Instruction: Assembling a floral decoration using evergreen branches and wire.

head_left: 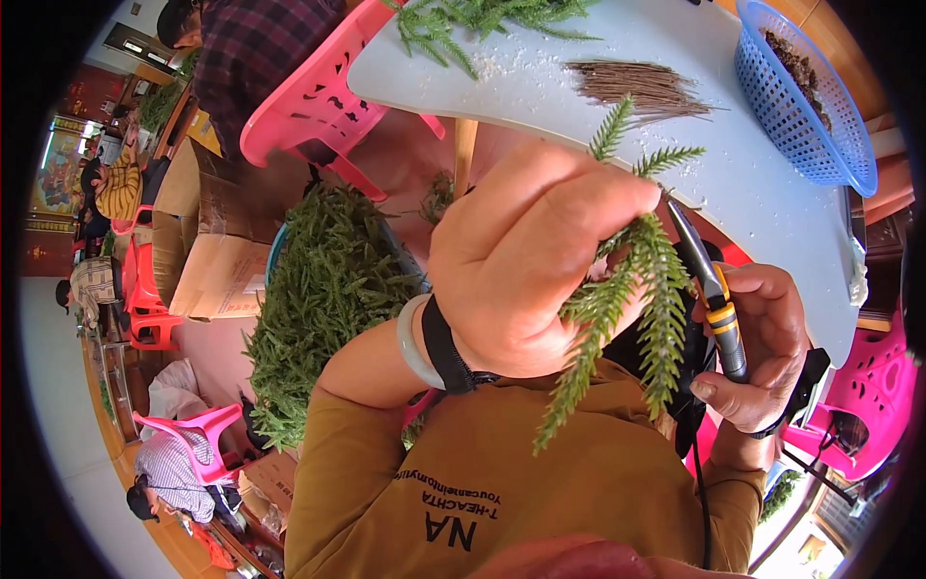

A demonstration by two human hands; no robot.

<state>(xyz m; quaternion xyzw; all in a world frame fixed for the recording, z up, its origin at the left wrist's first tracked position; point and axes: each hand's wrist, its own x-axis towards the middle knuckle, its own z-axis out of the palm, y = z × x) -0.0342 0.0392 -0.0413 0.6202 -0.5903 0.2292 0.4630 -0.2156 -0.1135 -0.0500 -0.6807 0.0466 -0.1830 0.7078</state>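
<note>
My left hand [540, 256] is closed on a green artificial pine-like sprig [664, 328]; its needled branches hang below my fingers and poke out above them. In my right hand [772, 333] is a pair of pliers [725, 333] with black and yellow handles. The jaws point up toward the top of the sprig, close to my left fingertips. Whether the jaws touch the sprig's stem, I cannot tell. A bundle of thin brown stems [641, 85] lies on the white table [772, 207] beyond my hands.
More green sprigs [482, 24] lie at the table's far edge. A blue basket [820, 125] with brown bits stands far right. On my left, a large heap of greenery [328, 289] fills a tub beside a cardboard box [217, 241]. A pink chair [318, 96] and several people are farther off.
</note>
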